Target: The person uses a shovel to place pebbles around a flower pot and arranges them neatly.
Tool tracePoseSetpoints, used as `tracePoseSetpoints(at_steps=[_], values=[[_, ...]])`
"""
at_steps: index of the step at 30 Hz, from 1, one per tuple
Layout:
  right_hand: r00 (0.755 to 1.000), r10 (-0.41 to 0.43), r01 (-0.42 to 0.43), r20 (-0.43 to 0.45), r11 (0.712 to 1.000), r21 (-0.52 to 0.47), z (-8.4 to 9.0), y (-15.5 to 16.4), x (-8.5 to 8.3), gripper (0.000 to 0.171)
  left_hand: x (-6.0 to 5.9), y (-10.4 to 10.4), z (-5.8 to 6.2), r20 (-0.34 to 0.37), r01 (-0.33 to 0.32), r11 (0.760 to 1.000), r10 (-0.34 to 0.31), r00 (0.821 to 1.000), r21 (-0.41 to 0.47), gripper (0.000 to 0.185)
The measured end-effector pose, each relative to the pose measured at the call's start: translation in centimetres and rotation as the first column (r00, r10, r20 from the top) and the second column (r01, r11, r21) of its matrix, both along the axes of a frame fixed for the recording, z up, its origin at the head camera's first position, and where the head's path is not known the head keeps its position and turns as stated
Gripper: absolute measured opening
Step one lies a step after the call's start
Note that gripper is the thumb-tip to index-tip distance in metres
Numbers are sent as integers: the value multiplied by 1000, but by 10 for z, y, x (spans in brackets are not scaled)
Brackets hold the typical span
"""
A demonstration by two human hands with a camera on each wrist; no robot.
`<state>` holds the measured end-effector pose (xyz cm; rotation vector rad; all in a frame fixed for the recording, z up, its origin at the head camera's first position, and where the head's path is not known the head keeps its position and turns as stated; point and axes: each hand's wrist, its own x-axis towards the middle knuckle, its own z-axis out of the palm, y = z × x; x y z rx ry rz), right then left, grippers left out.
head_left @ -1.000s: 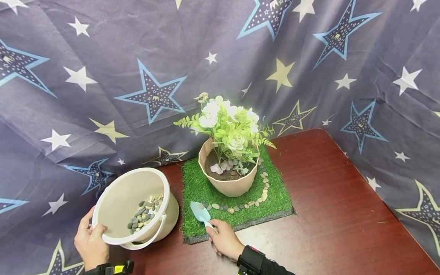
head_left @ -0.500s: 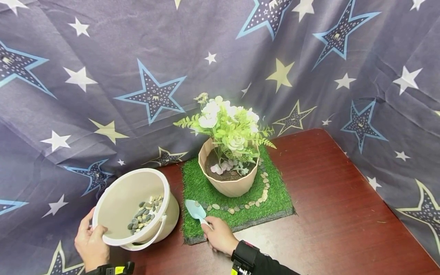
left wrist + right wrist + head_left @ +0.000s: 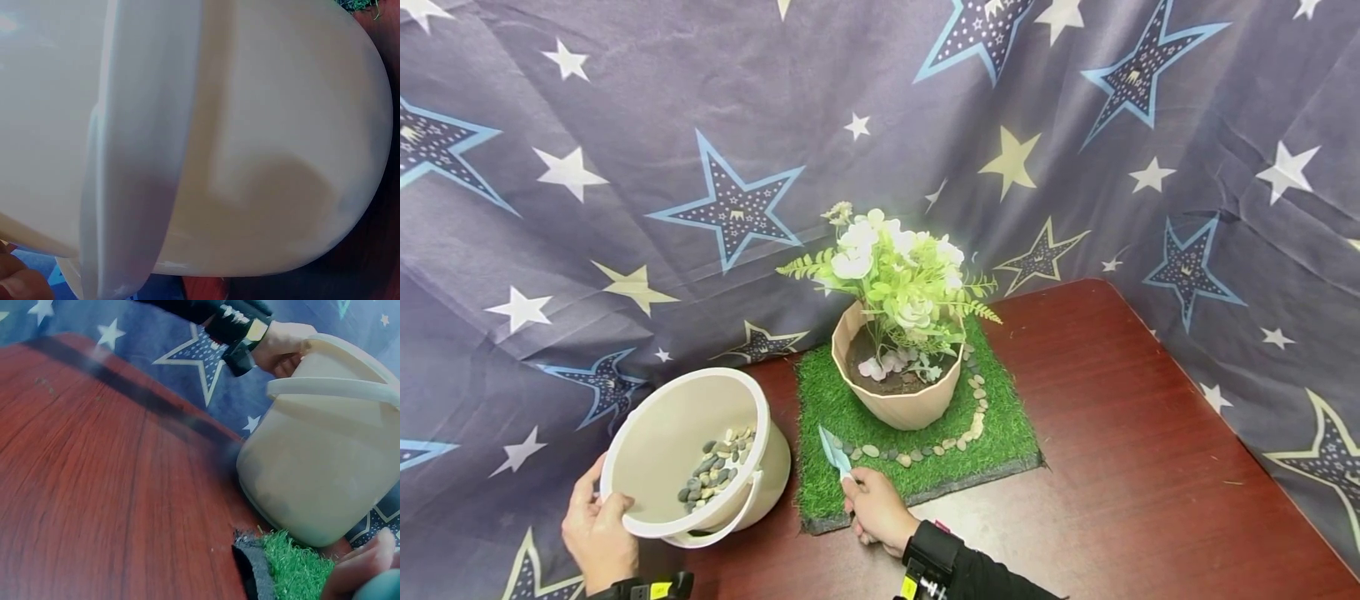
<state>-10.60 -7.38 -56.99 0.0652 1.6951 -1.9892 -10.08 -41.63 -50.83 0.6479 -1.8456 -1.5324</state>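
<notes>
Star-print cloth backs the worktop where the left hand (image 3: pixel 597 533) grips the tilted bucket (image 3: pixel 688 454) at 8 o'clock, so pebbles (image 3: pixel 715 468) may spill, while the right hand (image 3: pixel 874 510) pinches the trowel (image 3: pixel 833 454) near the pebble row (image 3: pixel 925 450), which a careless sweep could scatter.

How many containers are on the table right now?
2: the cream bucket of pebbles at the left, tilted, held by the left hand; the flower pot on the grass mat. None seems hidden.

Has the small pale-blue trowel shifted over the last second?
Yes: the pale-blue trowel has turned edge-on, its blade nearer the pebble row on the green grass mat.
</notes>
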Motion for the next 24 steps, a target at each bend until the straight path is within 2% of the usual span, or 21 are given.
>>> tracePoseSetpoints(at_steps=[9, 15, 22, 24], values=[[997, 3, 5, 80, 994, -108, 7, 2, -2, 38, -1, 0, 2, 2, -5, 1000, 5, 1000, 1, 63], [995, -10, 24, 103, 991, -132, 9, 3, -1, 37, 1, 2, 3, 29, -14, 1000, 14, 999, -12, 63], [994, -8, 27, 112, 986, -166, 17, -1, 3, 35, 2, 4, 6, 14, -15, 999, 15, 1000, 30, 63], [994, -7, 26, 112, 985, -172, 19, -2, 4, 34, 2, 4, 6, 28, -17, 1000, 17, 999, 11, 63]])
